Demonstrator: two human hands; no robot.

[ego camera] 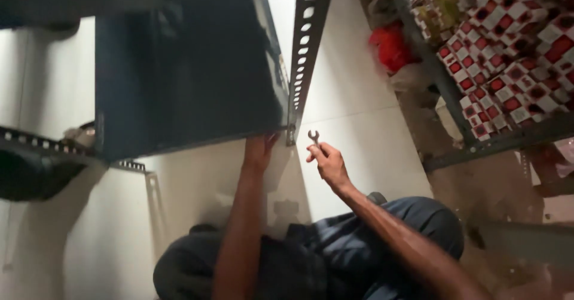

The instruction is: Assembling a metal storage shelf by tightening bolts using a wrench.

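Wrench (313, 136) upright in the pinching right hand (327, 163) points at the slotted post (304, 49) just left, while the left hand (258, 151) presses the shelf (185, 72) corner, fingers hidden.

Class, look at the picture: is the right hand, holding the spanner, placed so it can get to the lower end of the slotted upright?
Probably yes. The right hand holds the spanner just beside the lower end of the upright, with nothing between them. The left hand presses the shelf panel on the other side.
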